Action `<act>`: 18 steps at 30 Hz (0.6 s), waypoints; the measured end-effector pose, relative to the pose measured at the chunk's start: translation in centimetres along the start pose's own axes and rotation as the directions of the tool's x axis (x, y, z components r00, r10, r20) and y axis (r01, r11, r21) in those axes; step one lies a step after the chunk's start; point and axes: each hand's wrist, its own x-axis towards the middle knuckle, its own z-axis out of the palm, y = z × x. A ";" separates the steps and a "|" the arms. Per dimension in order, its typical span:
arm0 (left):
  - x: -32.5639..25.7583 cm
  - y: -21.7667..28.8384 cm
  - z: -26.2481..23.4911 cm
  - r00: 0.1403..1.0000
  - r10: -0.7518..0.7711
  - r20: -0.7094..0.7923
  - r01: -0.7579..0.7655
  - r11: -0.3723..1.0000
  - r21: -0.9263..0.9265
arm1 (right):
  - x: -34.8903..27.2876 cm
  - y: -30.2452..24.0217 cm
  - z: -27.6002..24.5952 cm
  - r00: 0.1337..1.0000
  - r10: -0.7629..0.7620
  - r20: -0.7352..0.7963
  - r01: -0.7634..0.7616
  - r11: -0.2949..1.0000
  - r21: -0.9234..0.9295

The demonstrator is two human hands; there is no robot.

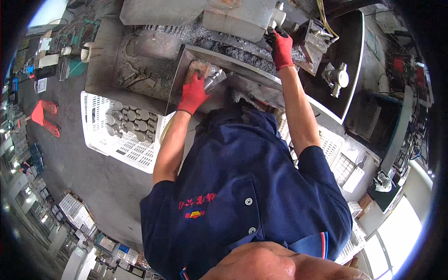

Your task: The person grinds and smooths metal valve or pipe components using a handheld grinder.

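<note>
My left hand [193,92], in a red glove, grips a shiny grey metal part [213,77] over the sloped steel chute [184,60] of a machine. My right hand [281,46], also in a red glove, is stretched farther out and closed around a dark handle [270,31] on the machine's upper body, beside a pale grey metal block [242,18]. Metal shavings [233,51] cover the machine bed between the two hands. My dark blue shirt fills the lower middle of the view.
A white plastic crate [93,135] holding several round grey metal parts stands on the floor at the left. Another white crate [338,158] sits at the right under the machine's dark tray [352,79]. Orange pallet-jack forks [44,116] lie on the concrete floor at the far left.
</note>
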 end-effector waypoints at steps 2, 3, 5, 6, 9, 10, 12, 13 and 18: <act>0.6 0.5 -0.2 0.994 -0.058 0.089 0.054 0.998 0.040 | 0.2 0.1 0.2 0.999 -0.033 -0.014 0.031 0.991 -0.127; 0.2 -0.1 -0.1 0.994 -0.072 0.085 0.068 0.997 0.041 | -0.4 0.0 0.8 1.000 -0.029 -0.001 0.028 0.992 -0.124; -0.7 -1.1 -0.3 1.000 0.003 0.018 -0.003 0.999 -0.035 | -1.3 -0.4 2.1 1.000 -0.001 0.028 0.003 0.998 -0.062; -1.3 -0.4 -0.9 1.000 0.012 0.019 -0.011 1.000 -0.028 | -0.7 0.0 1.2 0.999 -0.039 -0.004 0.037 0.969 -0.246; -2.3 1.5 -0.4 0.998 -0.025 -0.052 0.023 0.999 -0.035 | 1.9 2.2 -3.4 0.943 -0.285 -0.174 0.171 0.860 -0.481; -4.5 -2.0 1.2 0.984 -0.136 -0.115 0.135 0.991 -0.015 | -1.3 -0.3 2.5 0.975 -0.220 0.027 0.206 0.859 -0.469; -4.3 -0.6 0.3 0.986 -0.060 -0.155 0.060 0.998 -0.009 | -1.7 -1.0 1.1 1.000 0.013 -0.020 -0.016 0.986 -0.163; -4.1 -0.5 0.2 0.986 -0.018 -0.168 0.000 0.995 -0.103 | -1.1 -0.8 0.2 0.997 0.074 0.006 -0.073 0.987 -0.141; -5.1 1.5 -1.7 0.990 -0.122 -0.072 0.110 0.983 -0.149 | -1.7 -0.7 -1.2 0.977 -0.089 0.192 0.148 0.934 -0.325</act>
